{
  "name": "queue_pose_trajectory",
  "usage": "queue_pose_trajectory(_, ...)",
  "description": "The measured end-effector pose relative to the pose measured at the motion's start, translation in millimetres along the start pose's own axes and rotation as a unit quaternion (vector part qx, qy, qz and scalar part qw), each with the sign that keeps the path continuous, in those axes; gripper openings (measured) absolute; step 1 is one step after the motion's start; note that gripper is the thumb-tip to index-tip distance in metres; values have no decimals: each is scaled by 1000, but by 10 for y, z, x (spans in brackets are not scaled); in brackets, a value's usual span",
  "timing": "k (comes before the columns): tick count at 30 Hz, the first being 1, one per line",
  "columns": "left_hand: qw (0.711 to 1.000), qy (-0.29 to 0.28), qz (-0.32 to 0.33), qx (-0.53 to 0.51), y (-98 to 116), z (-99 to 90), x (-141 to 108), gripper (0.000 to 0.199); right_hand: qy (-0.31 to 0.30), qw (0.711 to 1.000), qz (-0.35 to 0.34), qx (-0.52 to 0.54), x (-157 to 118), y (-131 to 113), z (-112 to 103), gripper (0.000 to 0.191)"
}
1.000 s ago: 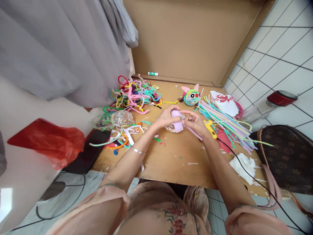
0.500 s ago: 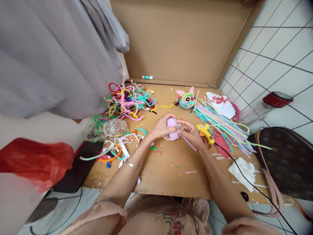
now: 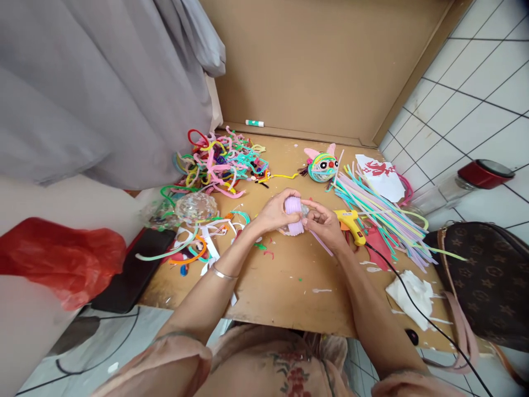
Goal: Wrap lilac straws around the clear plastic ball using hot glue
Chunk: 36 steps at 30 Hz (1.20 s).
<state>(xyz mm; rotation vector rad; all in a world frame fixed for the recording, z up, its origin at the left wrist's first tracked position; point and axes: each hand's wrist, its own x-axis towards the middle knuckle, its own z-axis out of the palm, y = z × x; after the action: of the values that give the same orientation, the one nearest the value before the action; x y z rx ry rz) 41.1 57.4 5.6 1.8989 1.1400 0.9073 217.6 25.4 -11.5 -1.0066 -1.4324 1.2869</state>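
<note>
Grasping ridged lilac coils (image 3: 293, 217), left hand (image 3: 273, 213) curves; right hand (image 3: 325, 225) pinches a slender strand (image 3: 322, 244).

We list: curtain (image 3: 103, 94), grey, at left; plastic bag (image 3: 66, 259), red, at left; bottle (image 3: 465, 184), red-lidded, at right; handbag (image 3: 491, 281), brown, patterned, near it; tissue (image 3: 411, 295), white, crumpled.

I hold coils (image 3: 293, 214) of plain lilac — my sleeve (image 3: 173, 361) is dusty pink. I see a yellow glue gun (image 3: 352, 225), a dark brown bag (image 3: 490, 284) patterned with tan motifs, and a figure (image 3: 319, 172) banded in teal and yellow — pink-eared, red-nosed.
</note>
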Motion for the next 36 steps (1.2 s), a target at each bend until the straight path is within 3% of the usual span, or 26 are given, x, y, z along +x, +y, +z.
queue_pose_trajectory(12,1000,-2,-1,-5,7,-3,-11,48,3,999,-24,-46,-4,-44,27,49)
queue_pose_trajectory(19,1000,-9,16,12,-52,28,58,54,12,1000,-10,3,-19,-45,18,64)
queue_pose_trajectory(36,998,-30,25,-40,-19,5,37,46,3,1000,-19,21,-17,24,1,50)
